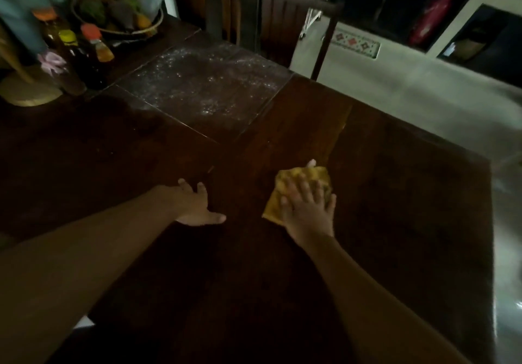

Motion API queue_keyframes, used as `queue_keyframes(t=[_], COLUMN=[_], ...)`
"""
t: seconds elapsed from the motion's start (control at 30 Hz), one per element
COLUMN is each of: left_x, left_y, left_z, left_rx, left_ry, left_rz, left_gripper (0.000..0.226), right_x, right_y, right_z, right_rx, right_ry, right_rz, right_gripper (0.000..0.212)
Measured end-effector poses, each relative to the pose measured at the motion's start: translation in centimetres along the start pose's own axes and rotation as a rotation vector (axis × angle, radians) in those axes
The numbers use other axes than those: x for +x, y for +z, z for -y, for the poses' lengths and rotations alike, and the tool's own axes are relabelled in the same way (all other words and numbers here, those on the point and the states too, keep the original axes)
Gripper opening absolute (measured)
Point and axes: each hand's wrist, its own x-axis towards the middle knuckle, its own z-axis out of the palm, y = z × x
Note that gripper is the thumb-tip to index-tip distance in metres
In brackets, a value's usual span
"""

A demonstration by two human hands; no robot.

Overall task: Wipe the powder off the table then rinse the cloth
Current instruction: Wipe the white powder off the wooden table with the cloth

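Observation:
A yellow cloth (303, 178) lies flat on the dark wooden table (395, 194), right of centre. My right hand (309, 208) presses on it with the fingers spread and straight. My left hand (195, 205) rests flat on the bare table to the left of the cloth, fingers spread. White powder (203, 81) is scattered over a square panel of the table farther away, well beyond both hands.
Several bottles (82, 58) with coloured caps stand at the far left, beside a fruit basket (118, 10) and a round woven object (29, 88). A wooden chair (288, 16) stands at the table's far edge. The pale floor (423, 90) lies to the right.

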Motion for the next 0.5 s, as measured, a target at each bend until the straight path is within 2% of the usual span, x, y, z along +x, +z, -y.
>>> queue_keyframes(t=[0.1, 0.23, 0.33, 0.5], left_x=[1.9, 2.9, 3.5, 4.0], left_y=[3.5, 7.2, 8.1, 8.5], left_z=[-5.6, -10.6, -11.9, -13.3], left_rx=[-0.165, -0.356, -0.405, -0.421], left_ry=[-0.033, -0.130, -0.216, -0.314], left_rz=[-0.048, -0.400, -0.543, -0.676], left_gripper=[0.103, 0.088, 0.084, 0.076], right_x=[-4.0, -5.2, -2.5, 3.1], right_y=[0.5, -0.5, -1.7, -2.5], right_z=[-3.3, -9.5, -11.2, -8.9], right_rx=[-0.095, -0.183, -0.184, -0.107], right_ry=[-0.304, -0.444, -0.433, -0.208], right_rz=[0.017, 0.023, 0.025, -0.019], right_gripper=[0.054, 0.053, 0.053, 0.055])
